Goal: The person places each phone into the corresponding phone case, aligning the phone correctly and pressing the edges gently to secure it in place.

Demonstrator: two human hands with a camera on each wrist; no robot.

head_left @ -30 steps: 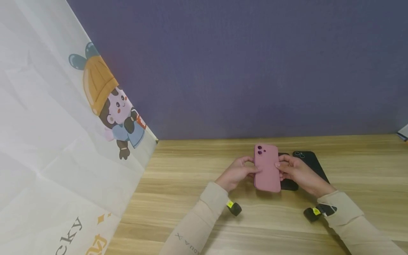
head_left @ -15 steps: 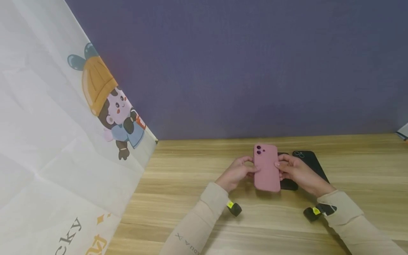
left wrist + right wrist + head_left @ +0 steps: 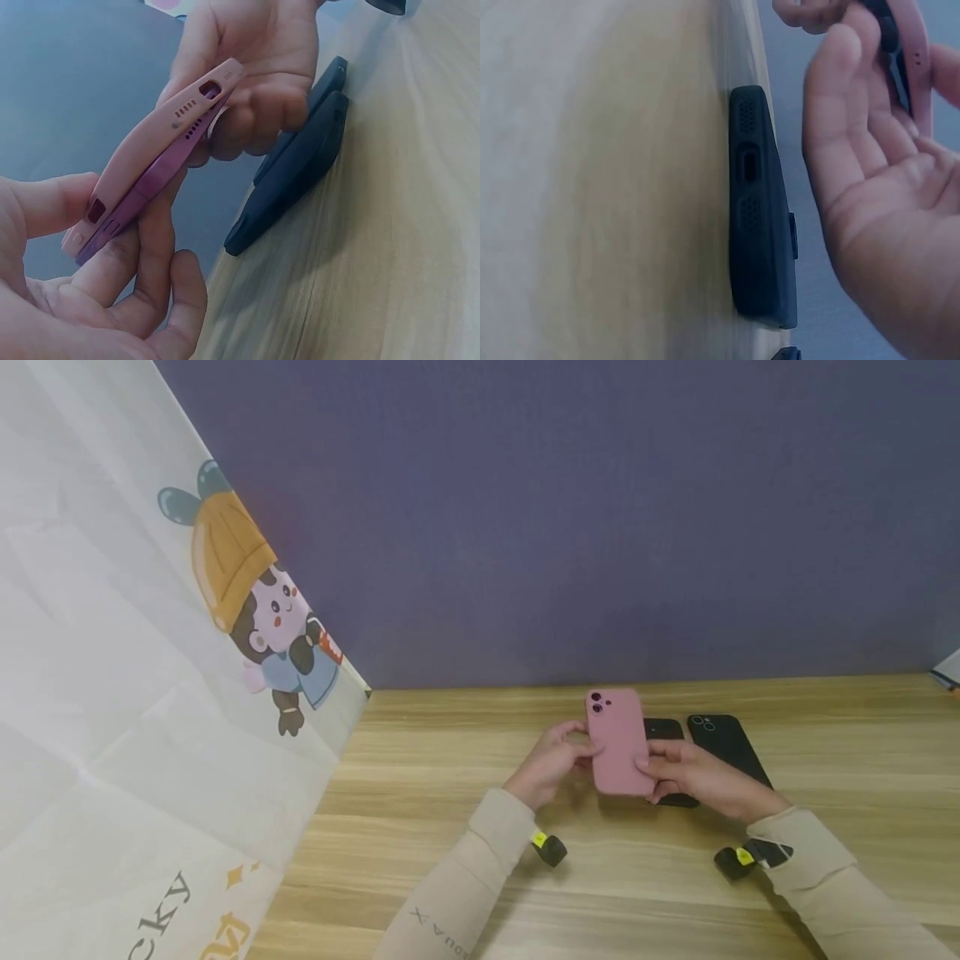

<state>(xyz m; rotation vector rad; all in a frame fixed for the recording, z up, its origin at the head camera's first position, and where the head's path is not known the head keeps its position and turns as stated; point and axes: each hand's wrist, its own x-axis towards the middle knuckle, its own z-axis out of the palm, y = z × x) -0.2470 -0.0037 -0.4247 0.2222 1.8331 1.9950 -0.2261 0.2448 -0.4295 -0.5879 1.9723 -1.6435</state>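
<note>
A pink phone case (image 3: 619, 739) sits over a purple phone (image 3: 150, 182), held above the table. In the left wrist view, the case stands apart from the phone along part of the side, leaving a narrow gap. My left hand (image 3: 546, 765) pinches the left edge, thumb on the case and fingers beneath the phone. My right hand (image 3: 703, 777) grips the lower right edge, its thumb on the case back. The phone's front is hidden in the head view.
A black phone or cased phone (image 3: 731, 750) lies on the wooden table (image 3: 435, 735) at right. Another dark one (image 3: 663, 727) lies partly hidden behind the pink case and right hand. A purple-blue panel (image 3: 570, 527) rises behind; a white printed sheet (image 3: 112, 693) stands at left.
Both hands have moved the pink case and phone slightly up and left, and turned them a little. My right hand now grips lower, near the bottom corner.
</note>
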